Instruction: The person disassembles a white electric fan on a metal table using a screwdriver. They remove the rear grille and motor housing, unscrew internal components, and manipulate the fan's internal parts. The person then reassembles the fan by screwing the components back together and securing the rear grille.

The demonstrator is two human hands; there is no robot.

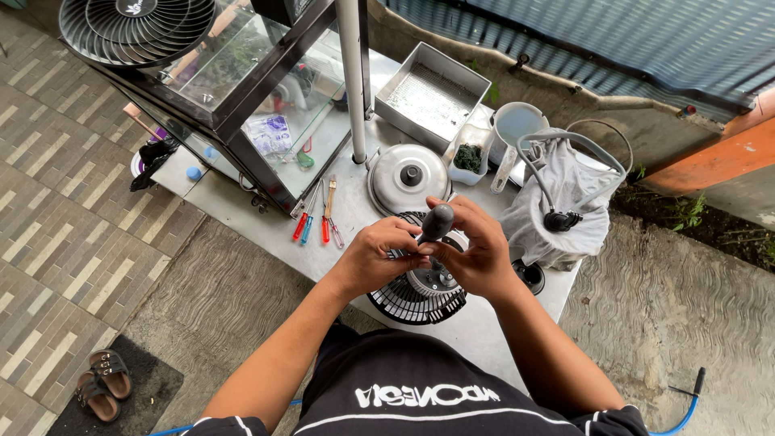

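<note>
My left hand point(374, 257) and my right hand point(478, 250) meet over a black round fan grille with a grey motor hub point(420, 295) lying flat on the metal table point(476, 331). Between them they hold a dark grey rounded knob-like part point(437, 221), upright, its slim lower end pinched by the fingertips of both hands. The fingers of both hands are curled around it.
Red- and blue-handled screwdrivers and a brush point(316, 216) lie left of the grille. Behind it sit a metal lid point(408, 176), a square metal tray point(432, 90), a small tub point(468, 159), a grey pitcher point(517, 125) and a cloth-covered object with a cable point(557, 202). A glass case point(250, 97) stands left, sandals point(103, 383) below.
</note>
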